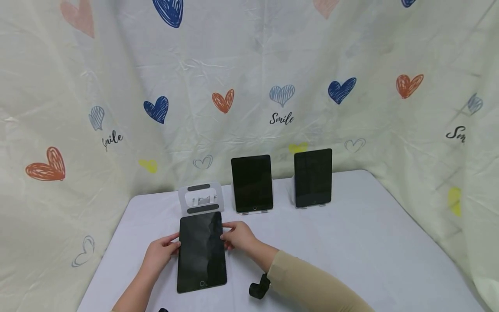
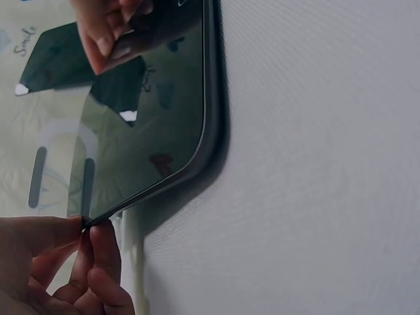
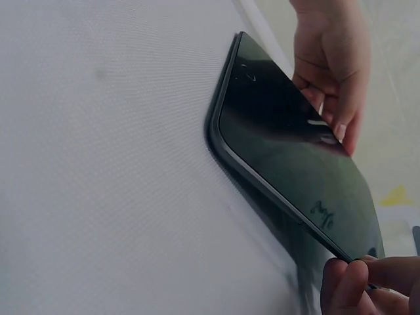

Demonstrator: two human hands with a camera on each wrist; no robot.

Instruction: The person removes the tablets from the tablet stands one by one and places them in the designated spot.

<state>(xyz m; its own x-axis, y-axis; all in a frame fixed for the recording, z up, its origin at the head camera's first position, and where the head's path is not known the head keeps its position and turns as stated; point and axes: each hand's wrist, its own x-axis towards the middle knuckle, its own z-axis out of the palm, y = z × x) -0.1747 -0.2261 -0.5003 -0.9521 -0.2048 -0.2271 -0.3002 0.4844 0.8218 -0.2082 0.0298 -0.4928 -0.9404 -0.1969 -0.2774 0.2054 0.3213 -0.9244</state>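
Note:
A black tablet (image 1: 202, 253) is held by both hands near the front left of the white table, its screen up and its round home button toward the near edge. My left hand (image 1: 160, 253) pinches the left long edge; my right hand (image 1: 238, 236) pinches the right long edge. Both wrist views show thumb and fingers gripping the thin rim, with the tablet's underside hidden. Just beyond the tablet's far end stands a light grey tablet stand (image 1: 201, 199) with dark pads, holding nothing.
Two more black tablets, a middle one (image 1: 252, 183) and a right one (image 1: 313, 178), lean upright on stands along the back of the white table (image 1: 351, 242). Behind them hangs a heart-printed curtain (image 1: 249, 65). A small black device (image 1: 260, 287) sits by the right wrist.

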